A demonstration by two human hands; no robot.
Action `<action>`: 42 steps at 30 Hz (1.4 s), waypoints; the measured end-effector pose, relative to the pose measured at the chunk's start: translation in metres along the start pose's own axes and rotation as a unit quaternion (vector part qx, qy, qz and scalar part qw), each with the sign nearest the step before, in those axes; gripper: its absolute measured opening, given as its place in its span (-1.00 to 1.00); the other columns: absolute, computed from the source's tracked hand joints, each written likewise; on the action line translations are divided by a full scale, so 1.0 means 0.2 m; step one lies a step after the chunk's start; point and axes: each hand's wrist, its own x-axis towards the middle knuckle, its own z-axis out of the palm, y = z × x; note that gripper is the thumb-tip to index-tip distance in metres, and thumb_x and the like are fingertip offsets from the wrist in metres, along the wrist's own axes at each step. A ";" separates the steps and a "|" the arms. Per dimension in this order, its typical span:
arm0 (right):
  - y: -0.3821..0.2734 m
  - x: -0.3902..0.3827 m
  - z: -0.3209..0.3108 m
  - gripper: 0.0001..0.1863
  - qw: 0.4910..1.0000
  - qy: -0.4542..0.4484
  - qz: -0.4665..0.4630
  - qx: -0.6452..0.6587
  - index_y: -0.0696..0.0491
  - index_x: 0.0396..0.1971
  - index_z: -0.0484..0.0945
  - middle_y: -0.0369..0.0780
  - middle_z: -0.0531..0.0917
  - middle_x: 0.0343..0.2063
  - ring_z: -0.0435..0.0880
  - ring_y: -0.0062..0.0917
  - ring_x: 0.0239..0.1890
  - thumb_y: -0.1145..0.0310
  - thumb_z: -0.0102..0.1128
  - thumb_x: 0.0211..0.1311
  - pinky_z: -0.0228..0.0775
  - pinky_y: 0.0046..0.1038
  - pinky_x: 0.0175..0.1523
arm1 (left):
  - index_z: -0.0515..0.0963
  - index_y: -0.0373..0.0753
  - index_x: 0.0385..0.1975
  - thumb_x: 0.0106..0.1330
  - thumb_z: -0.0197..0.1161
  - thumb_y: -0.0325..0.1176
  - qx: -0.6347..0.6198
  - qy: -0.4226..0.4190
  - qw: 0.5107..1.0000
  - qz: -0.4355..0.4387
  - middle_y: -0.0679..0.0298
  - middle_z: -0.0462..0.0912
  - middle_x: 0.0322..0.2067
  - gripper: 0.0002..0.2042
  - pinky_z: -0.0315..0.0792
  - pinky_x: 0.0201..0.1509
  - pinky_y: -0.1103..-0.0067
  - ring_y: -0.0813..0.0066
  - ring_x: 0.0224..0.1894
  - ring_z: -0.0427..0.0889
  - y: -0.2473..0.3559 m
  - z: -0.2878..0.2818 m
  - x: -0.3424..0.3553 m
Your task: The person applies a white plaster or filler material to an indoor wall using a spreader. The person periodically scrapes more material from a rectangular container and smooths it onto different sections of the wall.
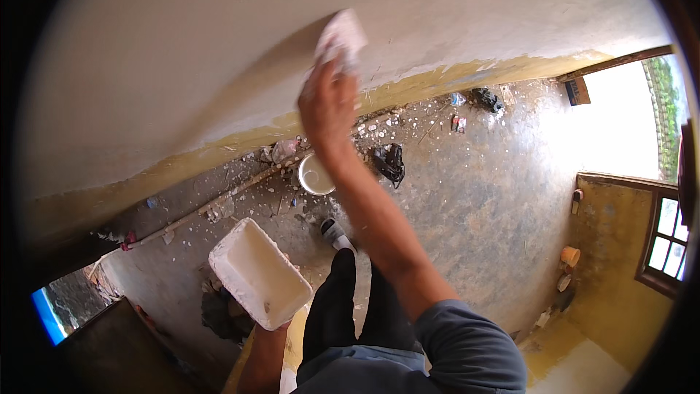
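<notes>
My right hand, reaching up, grips a pale, flat tool against or very close to the whitish wall; motion blur hides its exact shape. Low on that wall runs a band of worn yellow paint. At the lower left, my left hand is closed on the near end of a white rectangular tray, smeared and holding some pale material at the bottom.
A white bucket, a long pole, black plastic bags and scattered debris lie along the wall's foot. A bright doorway, a window and an orange container are at the right. My sandaled foot is below.
</notes>
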 end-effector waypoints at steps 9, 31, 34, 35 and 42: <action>0.23 -0.59 0.12 -0.59 0.836 -0.256 0.392 0.286 0.12 -0.11 0.56 -0.08 0.65 -0.25 0.61 -0.38 -0.23 0.05 -0.02 0.42 0.50 -0.32 -0.15 | 0.09 0.06 0.37 0.29 0.18 0.01 -0.061 0.044 0.997 0.005 0.07 0.24 0.29 -0.32 0.37 0.15 -0.09 0.02 0.23 0.39 0.12 -0.09 -0.12; 0.57 -0.47 0.01 -0.80 0.939 -0.092 0.295 0.149 0.17 -0.27 0.45 0.00 0.54 -0.32 0.55 -0.23 -0.26 0.41 -0.17 0.37 0.38 -0.19 -0.15 | 0.09 0.04 0.37 0.30 0.15 0.07 -0.139 0.026 0.989 -0.047 0.09 0.17 0.31 -0.32 0.24 0.23 -0.14 -0.02 0.27 0.31 0.14 -0.17 -0.09; 1.01 -0.25 -0.03 -0.79 0.975 0.049 0.213 0.039 0.19 -0.33 0.43 -0.09 0.52 -0.42 0.54 -0.38 -0.37 0.38 -0.16 0.37 0.41 -0.37 -0.26 | 0.06 0.05 0.38 0.29 0.19 0.00 -0.130 -0.006 0.991 -0.042 0.14 0.13 0.34 -0.30 0.22 0.25 -0.15 -0.01 0.31 0.25 0.13 -0.11 -0.09; 1.08 -0.24 -0.01 -0.79 0.992 0.070 0.104 -0.033 0.19 -0.33 0.43 -0.09 0.52 -0.44 0.53 -0.39 -0.39 0.38 -0.16 0.38 0.40 -0.38 -0.28 | 0.06 0.06 0.39 0.29 0.21 -0.02 -0.135 0.007 0.990 -0.047 0.15 0.11 0.34 -0.30 0.22 0.24 -0.16 0.00 0.31 0.24 0.13 -0.13 -0.10; 0.48 -0.57 0.37 -0.71 0.870 -0.087 0.364 0.320 0.22 -0.16 0.44 0.00 0.54 -0.40 0.54 -0.18 -0.33 0.29 -0.14 0.42 0.37 -0.29 -0.21 | 0.07 0.06 0.38 0.27 0.24 -0.07 -0.117 0.000 0.992 -0.047 0.16 0.11 0.33 -0.29 0.22 0.25 -0.16 0.04 0.28 0.27 0.11 -0.11 -0.10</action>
